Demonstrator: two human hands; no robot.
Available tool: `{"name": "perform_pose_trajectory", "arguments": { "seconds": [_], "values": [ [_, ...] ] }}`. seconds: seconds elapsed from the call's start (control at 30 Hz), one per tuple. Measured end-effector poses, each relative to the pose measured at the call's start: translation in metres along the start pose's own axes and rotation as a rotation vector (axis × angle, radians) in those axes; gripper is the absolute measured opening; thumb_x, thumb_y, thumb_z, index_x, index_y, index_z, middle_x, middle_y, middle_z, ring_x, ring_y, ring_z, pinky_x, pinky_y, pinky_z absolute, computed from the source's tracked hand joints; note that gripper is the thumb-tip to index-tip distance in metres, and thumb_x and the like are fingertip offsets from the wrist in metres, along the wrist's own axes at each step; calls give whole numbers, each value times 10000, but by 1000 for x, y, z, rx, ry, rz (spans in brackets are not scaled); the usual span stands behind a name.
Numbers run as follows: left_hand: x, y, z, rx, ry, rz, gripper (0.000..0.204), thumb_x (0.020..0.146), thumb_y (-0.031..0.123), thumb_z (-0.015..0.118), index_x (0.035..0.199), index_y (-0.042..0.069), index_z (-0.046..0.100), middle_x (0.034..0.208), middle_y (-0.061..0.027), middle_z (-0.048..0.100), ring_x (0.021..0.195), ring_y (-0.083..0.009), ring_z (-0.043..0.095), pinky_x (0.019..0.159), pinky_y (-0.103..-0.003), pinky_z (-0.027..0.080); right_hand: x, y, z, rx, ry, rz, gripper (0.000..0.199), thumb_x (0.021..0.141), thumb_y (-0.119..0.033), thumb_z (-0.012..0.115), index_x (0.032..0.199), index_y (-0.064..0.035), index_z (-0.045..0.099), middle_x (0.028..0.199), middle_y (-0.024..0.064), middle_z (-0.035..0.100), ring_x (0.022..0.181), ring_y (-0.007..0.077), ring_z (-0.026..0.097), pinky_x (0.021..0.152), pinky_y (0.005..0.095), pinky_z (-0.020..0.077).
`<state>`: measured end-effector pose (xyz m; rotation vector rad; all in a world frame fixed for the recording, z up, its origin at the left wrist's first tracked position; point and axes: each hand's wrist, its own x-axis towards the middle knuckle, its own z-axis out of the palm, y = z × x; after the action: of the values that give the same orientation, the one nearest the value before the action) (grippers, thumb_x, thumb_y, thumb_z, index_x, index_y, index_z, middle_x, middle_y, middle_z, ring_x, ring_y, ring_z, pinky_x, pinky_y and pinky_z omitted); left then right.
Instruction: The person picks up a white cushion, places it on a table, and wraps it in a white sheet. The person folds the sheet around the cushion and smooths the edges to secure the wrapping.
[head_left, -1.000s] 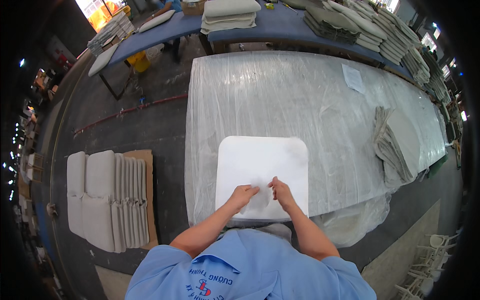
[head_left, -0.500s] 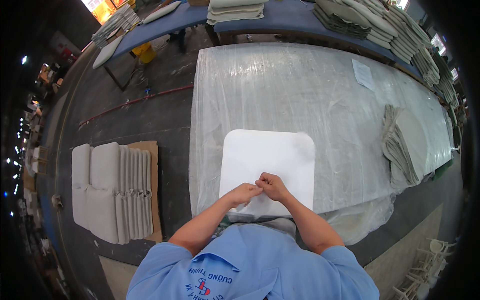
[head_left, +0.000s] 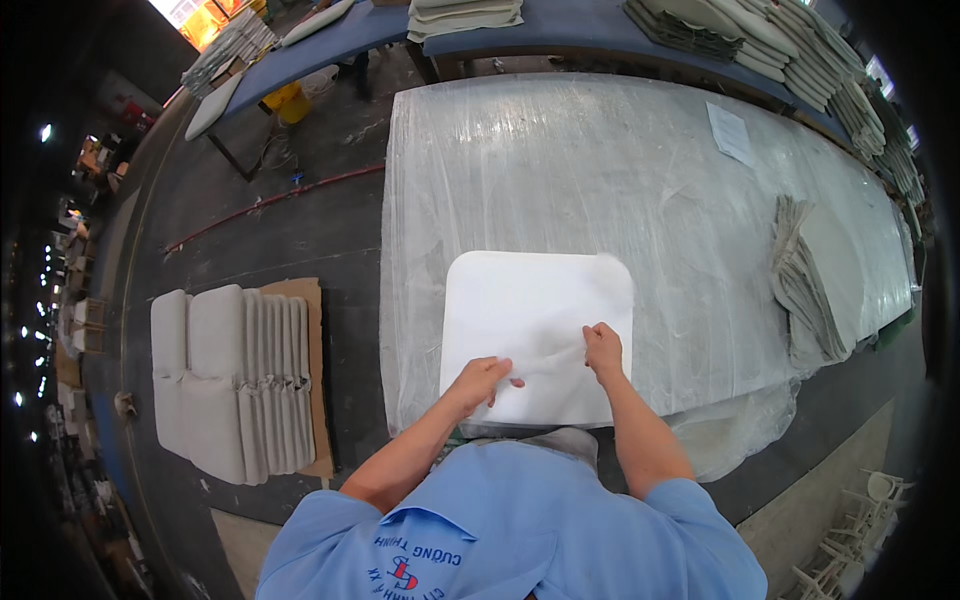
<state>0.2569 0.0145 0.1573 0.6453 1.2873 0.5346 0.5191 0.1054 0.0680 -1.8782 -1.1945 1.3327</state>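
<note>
Person's got both hands apart over a white rounded-corner panel lying on the plastic-wrapped surface right in front of them. Left hand and right hand both have fingers curled like a pinch, but can't tell if anything thin is between them, too pale and blurry there. Panel's probably light, fairly stiff or lightly padded, maybe a bit slidey on that plastic. Best grip's likely opposite side edges, clean fingers, since white would show smudges.

The white, squarish panel has rounded corners. It lies flat at the plastic-wrapped platform's near edge, towards the near left corner.
</note>
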Motion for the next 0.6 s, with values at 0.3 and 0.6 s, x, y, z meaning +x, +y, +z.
{"name": "perform_pose_trajectory", "arguments": {
  "seconds": [0.3,0.6],
  "values": [
    [15,12,2,-60,-79,-15,364,998,382,675,1194,74,686,948,-11,654,669,-92,539,500,-266,441,-46,-49,17,568,-339,174,159,1028,-213,633,986,-70,690,746,4,632,593,102,573,530,274,483],
    [37,16,20,134,-255,-78,311,964,261,703,1207,66,694,923,-15,684,665,-112,571,526,-276,472,-41,-52,39,231,-333,-186,181,969,-203,671,960,-31,725,721,-6,608,638,69,538,541,256,431]
  ]
}}
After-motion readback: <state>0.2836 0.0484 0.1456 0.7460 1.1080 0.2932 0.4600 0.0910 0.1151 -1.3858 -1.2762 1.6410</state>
